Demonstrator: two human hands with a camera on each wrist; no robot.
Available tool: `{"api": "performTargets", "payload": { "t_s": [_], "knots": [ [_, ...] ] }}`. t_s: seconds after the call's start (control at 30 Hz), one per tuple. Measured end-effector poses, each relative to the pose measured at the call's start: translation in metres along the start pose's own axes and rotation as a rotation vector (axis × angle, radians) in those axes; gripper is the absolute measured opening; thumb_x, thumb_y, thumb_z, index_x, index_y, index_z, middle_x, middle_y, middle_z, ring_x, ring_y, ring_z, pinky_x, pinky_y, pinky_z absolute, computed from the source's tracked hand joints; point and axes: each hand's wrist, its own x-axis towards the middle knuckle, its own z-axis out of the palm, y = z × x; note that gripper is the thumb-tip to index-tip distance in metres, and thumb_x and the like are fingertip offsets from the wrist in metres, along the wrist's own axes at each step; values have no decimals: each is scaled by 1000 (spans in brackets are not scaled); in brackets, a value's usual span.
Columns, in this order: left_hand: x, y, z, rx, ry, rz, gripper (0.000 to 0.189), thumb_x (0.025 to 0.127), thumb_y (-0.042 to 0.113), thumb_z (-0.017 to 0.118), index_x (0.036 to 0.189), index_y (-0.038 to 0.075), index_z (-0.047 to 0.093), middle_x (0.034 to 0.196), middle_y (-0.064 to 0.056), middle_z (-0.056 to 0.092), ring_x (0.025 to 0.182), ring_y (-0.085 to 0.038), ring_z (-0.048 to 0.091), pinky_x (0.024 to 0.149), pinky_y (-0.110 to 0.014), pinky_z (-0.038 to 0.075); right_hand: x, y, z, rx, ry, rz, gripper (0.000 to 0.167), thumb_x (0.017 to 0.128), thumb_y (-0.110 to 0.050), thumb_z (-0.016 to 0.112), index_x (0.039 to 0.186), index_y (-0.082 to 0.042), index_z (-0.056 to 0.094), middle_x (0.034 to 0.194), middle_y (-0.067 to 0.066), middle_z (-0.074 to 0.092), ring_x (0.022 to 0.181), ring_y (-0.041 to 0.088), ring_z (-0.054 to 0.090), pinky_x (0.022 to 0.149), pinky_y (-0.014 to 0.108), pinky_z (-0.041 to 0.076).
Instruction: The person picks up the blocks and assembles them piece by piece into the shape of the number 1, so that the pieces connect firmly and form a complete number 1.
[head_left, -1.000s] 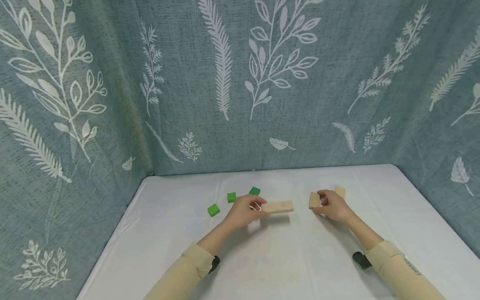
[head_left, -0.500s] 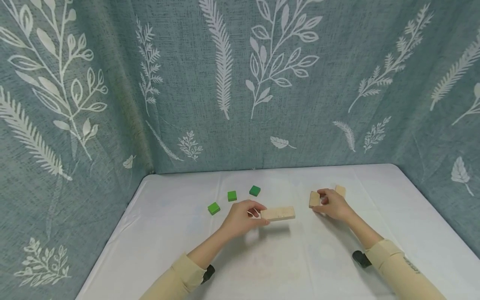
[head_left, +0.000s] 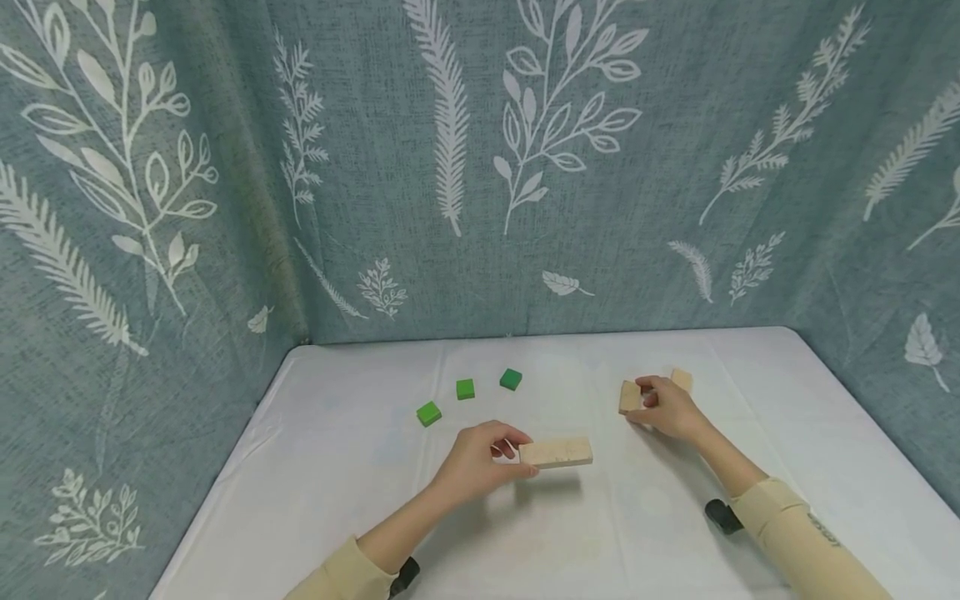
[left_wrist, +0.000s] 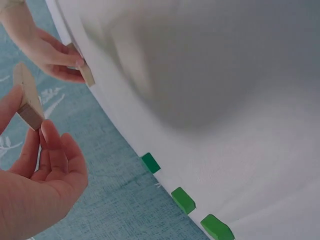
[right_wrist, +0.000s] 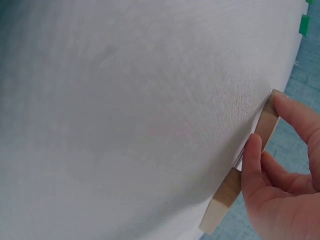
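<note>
My left hand (head_left: 480,458) pinches the left end of a long pale wooden block (head_left: 557,452) between thumb and fingertips. The block is held level above the table, its shadow beneath it. In the left wrist view the long block (left_wrist: 30,97) tilts between the fingers. Further right, my right hand (head_left: 667,406) pinches a short wooden block (head_left: 629,397) by its near and far ends, on or close to the tabletop. A second short wooden block (head_left: 681,380) lies just behind that hand. The right wrist view shows the pinched block (right_wrist: 266,120) and the other one (right_wrist: 222,200) near the fingers.
Two light green blocks (head_left: 465,389) (head_left: 429,413) and a dark green block (head_left: 511,379) lie at the table's back left. A white cloth covers the table (head_left: 345,433). Blue-green leaf-patterned curtains (head_left: 480,167) stand behind it and along both sides.
My left hand has drawn the long block back toward the body, away from the green blocks, so the dark green one shows fully. The right hand stays in place on its block.
</note>
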Motion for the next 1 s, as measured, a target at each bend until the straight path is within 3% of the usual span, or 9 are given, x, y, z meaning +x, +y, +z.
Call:
{"api": "performTargets", "payload": {
  "t_s": [0.13, 0.37, 0.73, 1.0],
  "knots": [
    [-8, 1, 0, -6, -5, 19, 28, 74, 16, 86, 98, 7, 73, 88, 4, 66, 78, -17, 60, 74, -36, 53, 0, -1, -2, 3, -3, -5, 61, 85, -14, 75, 130, 14, 46, 106, 24, 57, 92, 33, 55, 72, 41, 49],
    [-24, 0, 1, 12, -32, 32, 27, 73, 16, 85, 97, 10, 73, 89, 7, 67, 77, -11, 59, 73, -28, 51, 0, 2, -2, 27, -12, -13, 61, 86, -13, 73, 132, 14, 45, 107, 24, 57, 96, 34, 56, 75, 42, 49],
    [-44, 1, 9, -3, -66, 63, 25, 72, 13, 86, 93, 12, 72, 87, 9, 66, 78, -17, 61, 74, -30, 50, 1, 2, 0, 26, -9, -12, 61, 86, -13, 73, 133, 14, 44, 106, 23, 57, 94, 33, 55, 74, 42, 49],
    [-56, -1, 13, -33, -129, 84, 26, 73, 18, 87, 93, 12, 71, 86, 10, 65, 79, -12, 59, 74, -28, 50, 0, 2, 0, 26, -17, -11, 61, 86, -13, 73, 133, 15, 44, 105, 22, 57, 94, 32, 55, 75, 42, 48]
  ]
}}
